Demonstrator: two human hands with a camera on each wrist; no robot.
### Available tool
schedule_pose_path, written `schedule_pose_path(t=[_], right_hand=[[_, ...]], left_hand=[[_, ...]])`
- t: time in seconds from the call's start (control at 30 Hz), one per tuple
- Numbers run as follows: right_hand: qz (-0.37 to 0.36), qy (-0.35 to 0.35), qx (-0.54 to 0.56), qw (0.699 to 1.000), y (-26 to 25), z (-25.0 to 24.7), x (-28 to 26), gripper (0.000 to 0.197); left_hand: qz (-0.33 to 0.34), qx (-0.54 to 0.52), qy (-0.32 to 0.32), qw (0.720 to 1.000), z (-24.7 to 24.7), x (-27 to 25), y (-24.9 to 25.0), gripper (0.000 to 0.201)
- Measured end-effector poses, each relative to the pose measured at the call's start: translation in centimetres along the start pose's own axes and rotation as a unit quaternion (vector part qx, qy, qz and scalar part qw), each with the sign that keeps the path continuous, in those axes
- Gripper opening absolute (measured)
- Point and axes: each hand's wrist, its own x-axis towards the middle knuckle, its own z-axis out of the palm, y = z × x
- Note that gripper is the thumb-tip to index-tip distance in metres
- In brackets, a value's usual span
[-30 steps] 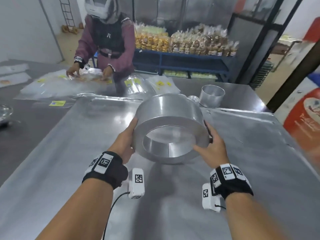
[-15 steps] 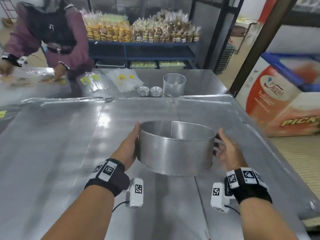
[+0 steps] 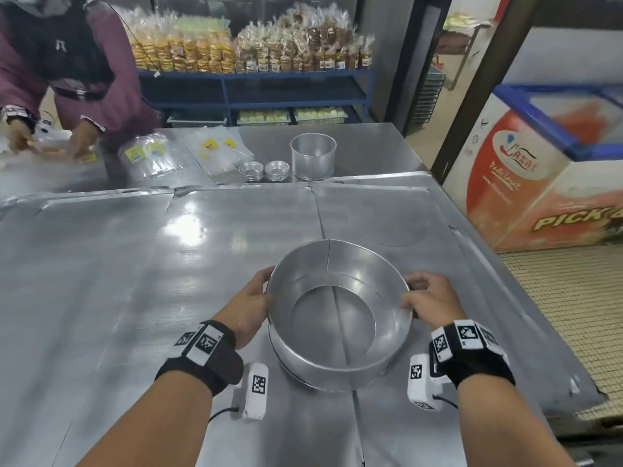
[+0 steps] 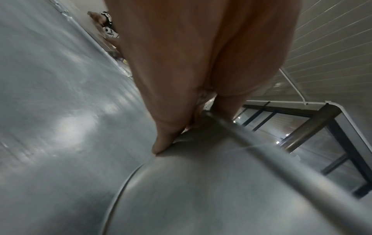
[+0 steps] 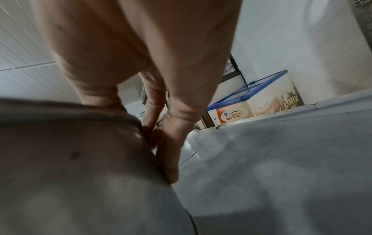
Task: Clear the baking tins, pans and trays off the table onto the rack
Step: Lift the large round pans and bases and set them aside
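Note:
A large round metal tin (image 3: 340, 365) is upright with its opening up, at the near right part of the steel table (image 3: 135, 264). Whether it rests on the table or hangs just above it I cannot tell. My left hand (image 3: 256, 298) grips its left side, thumb over the rim and fingers (image 4: 167, 143) against the outer wall (image 4: 201, 198). On the right side, my right hand (image 3: 424, 298) pinches the rim, its fingers (image 5: 171, 151) curled down the tin's wall (image 5: 70, 159).
A smaller tall round tin (image 3: 313, 156) and two little tart moulds (image 3: 251, 170) stand at the far side, beside plastic bags (image 3: 151, 156). A person (image 3: 67, 62) works at the far left. A chest freezer (image 3: 539, 170) stands past the table's right edge.
The tin has turned from tipped toward me to upright and has come down and nearer to me, both hands still on it. My view has swung right and downward.

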Motion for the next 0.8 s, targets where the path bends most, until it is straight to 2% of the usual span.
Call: schedule_pose_path(t=[0.1, 0.3, 0.53, 0.67, 0.8], right_hand=[[0.022, -0.003, -0.061, 0.998, -0.2, -0.8, 0.1, 0.031], [0.061, -0.037, -0.148, 0.986, 0.3, -2.4, 0.4, 0.028], [0.075, -0.074, -0.192, 0.976, 0.8, -3.4, 1.7, 0.028], [0.079, -0.089, -0.190, 0.975, 1.0, -3.4, 2.9, 0.015], [0.073, -0.118, -0.173, 0.975, 0.0, -3.5, 2.7, 0.035]], left_hand=[[-0.014, 0.023, -0.012, 1.000, 0.7, -0.1, -0.3, 0.063], [-0.029, 0.056, -0.032, 0.997, 1.6, -0.2, 0.1, 0.065], [-0.051, 0.119, -0.012, 0.992, 2.6, 0.2, 1.2, 0.057], [-0.070, 0.196, 0.020, 0.978, 3.2, 0.8, 2.5, 0.041], [-0.103, 0.305, 0.013, 0.947, 3.6, 2.4, 4.5, 0.025]])
